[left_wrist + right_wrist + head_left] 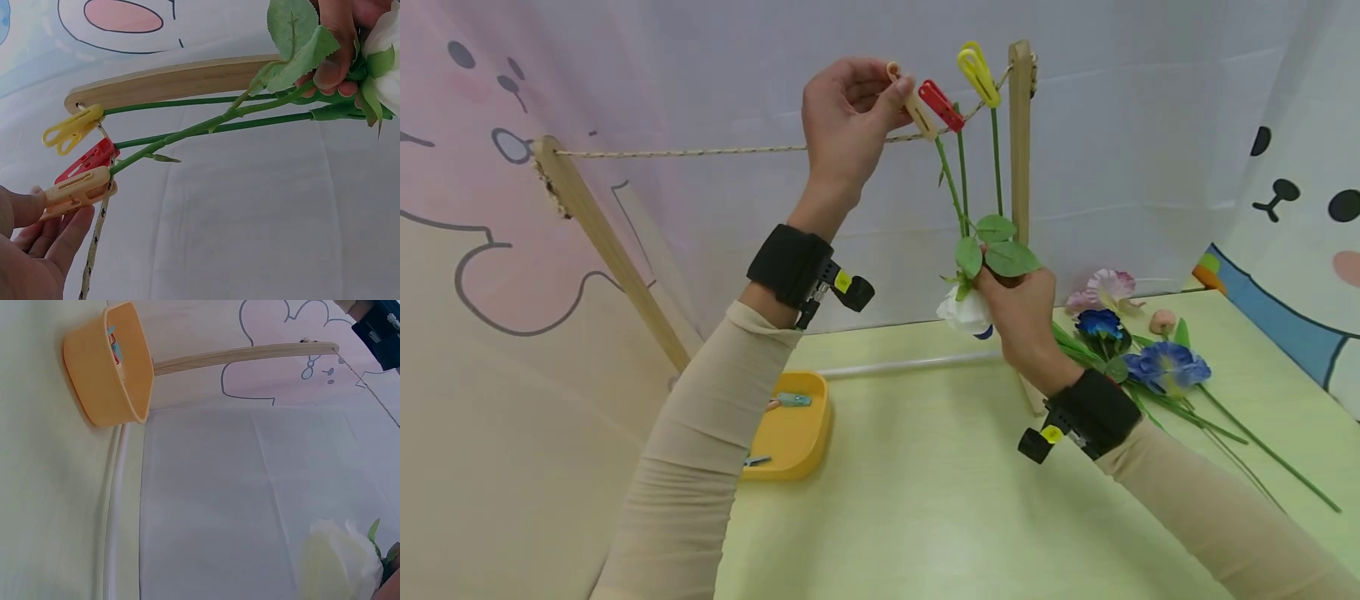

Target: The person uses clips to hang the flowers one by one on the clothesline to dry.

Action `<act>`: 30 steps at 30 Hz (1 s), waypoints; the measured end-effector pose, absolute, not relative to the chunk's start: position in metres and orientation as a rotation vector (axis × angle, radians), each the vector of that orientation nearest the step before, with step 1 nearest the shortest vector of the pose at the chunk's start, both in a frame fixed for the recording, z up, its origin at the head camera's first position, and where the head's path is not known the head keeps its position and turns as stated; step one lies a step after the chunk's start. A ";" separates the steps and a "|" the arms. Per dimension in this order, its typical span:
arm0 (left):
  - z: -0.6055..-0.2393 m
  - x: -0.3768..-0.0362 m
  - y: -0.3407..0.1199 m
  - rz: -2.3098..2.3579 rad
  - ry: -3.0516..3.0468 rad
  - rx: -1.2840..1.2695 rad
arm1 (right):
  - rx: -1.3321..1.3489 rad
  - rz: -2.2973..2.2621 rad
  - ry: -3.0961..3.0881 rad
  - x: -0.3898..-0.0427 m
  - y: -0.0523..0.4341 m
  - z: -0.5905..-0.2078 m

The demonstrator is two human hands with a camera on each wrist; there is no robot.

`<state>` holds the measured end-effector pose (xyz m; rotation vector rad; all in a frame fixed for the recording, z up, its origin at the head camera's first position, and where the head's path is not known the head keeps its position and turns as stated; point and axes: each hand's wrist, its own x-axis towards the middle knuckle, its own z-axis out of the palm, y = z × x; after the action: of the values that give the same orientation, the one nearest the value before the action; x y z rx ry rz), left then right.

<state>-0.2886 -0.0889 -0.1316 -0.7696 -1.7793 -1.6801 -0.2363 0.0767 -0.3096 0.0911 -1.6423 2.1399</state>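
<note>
white rose [963,311] upside down, full bloom at six o'clock, green leaves just above it, stem end up at the mouth of a beige clothespin [920,114], its handles tilted toward eleven o'clock

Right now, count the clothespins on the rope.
3: a yellow clothespin nearest the right wooden post, a red clothespin in the middle, and a beige clothespin pinched by the left hand. None seems hidden.
</note>
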 end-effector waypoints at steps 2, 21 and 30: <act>-0.132 -0.289 -0.089 -1.698 -1.792 -0.745 | 0.063 2.150 -1.666 -0.237 0.077 -0.308; -0.132 -0.283 -0.091 -1.829 -1.885 -0.724 | 0.139 2.115 -1.781 -0.240 0.078 -0.309; -0.137 -0.276 -0.092 -1.675 -1.935 -0.671 | 0.286 1.938 -1.968 -0.228 0.106 -0.322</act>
<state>-0.2764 -0.0924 -0.1369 -0.6714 -1.9354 -1.6750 -0.2281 0.1055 -0.3223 0.2856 -1.9676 1.9376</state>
